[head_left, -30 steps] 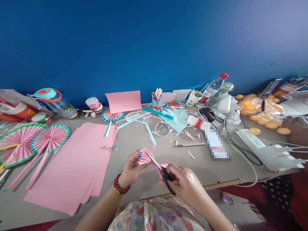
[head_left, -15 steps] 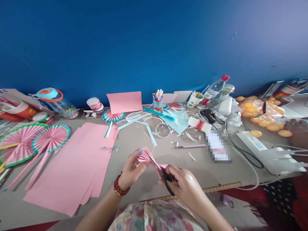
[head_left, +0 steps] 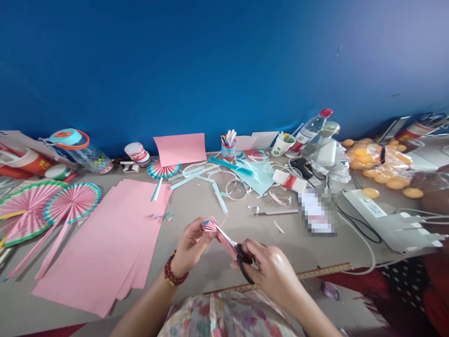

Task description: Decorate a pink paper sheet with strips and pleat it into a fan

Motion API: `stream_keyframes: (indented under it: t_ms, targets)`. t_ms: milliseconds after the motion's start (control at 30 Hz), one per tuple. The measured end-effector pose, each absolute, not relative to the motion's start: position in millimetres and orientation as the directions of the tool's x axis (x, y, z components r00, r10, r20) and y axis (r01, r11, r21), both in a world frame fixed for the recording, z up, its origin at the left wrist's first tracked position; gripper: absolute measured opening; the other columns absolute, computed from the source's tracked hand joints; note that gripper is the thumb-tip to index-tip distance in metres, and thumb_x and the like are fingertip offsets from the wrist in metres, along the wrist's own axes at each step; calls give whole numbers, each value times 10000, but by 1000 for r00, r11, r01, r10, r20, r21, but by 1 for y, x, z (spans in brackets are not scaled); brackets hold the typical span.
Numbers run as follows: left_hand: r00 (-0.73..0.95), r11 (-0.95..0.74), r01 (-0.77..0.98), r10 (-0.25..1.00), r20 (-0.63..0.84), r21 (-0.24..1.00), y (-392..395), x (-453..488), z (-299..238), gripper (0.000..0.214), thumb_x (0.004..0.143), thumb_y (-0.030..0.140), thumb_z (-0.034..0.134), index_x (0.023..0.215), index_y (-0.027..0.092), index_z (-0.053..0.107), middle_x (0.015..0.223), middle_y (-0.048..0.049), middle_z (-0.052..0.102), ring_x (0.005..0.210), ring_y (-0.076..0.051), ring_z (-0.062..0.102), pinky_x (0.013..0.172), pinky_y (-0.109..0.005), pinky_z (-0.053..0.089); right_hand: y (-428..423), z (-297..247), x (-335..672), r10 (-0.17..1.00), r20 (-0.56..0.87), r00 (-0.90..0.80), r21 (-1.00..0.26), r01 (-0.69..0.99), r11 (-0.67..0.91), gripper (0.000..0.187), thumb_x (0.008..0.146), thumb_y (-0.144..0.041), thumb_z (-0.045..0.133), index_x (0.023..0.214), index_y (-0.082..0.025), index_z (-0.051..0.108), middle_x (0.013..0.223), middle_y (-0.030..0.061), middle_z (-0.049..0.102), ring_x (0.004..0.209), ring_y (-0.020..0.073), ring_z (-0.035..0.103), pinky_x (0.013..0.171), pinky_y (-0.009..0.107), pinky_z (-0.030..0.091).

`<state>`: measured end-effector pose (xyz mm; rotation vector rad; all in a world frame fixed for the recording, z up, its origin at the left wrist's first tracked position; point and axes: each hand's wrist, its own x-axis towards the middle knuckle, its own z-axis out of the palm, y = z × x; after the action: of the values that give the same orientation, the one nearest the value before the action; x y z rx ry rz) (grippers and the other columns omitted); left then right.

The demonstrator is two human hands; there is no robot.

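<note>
My left hand pinches a small pleated piece of pink paper with blue on its edge. My right hand is wrapped round the black handles of a pair of scissors. Their blades lie along the pleated paper, pointing up and left. Part of the pink paper hangs below the blades, and some of it is hidden behind the scissors and fingers. To the left of my hands lie large pink sheets. Two round pleated fans are at the far left.
Pale blue strips, a craft knife and coiled white cord lie beyond my hands. A blurred phone and a power strip are at the right. A wooden ruler runs along the front edge. Bottles and cups line the wall.
The pleated paper has turned slightly in my left hand and shows less of its spread folds. The scissors stay at the paper. The whole view has shifted a little.
</note>
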<state>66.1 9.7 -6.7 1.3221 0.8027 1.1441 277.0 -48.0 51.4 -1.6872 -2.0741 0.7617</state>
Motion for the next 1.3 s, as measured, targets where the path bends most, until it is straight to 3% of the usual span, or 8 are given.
stream_keyframes:
  t_ms: [567,1000,1300]
  targets:
    - [261,-48,-179,961,95,983,10,66,-6,174,893,334,653,835,169,653,761,-21,627,729,-137,598,686,-240,493,-48,48,273,966,-11,-258,-566,798,207,201,905,-356,546,764,-222,498,642,-13,614,523,132,527,524,230,268]
    - [255,5,-216,966,51,976,11,67,-4,227,859,381,687,800,164,661,746,-28,651,703,-141,604,669,-246,505,-51,42,269,966,3,-260,-570,793,215,242,940,-419,508,796,-224,510,632,-13,609,522,140,531,517,230,280]
    - [251,-48,-183,963,94,982,11,66,-3,201,883,356,660,819,166,655,745,-26,626,709,-140,598,665,-242,510,-50,44,268,966,-17,-257,-583,788,200,237,933,-412,516,784,-229,493,618,-19,590,518,142,517,511,227,280]
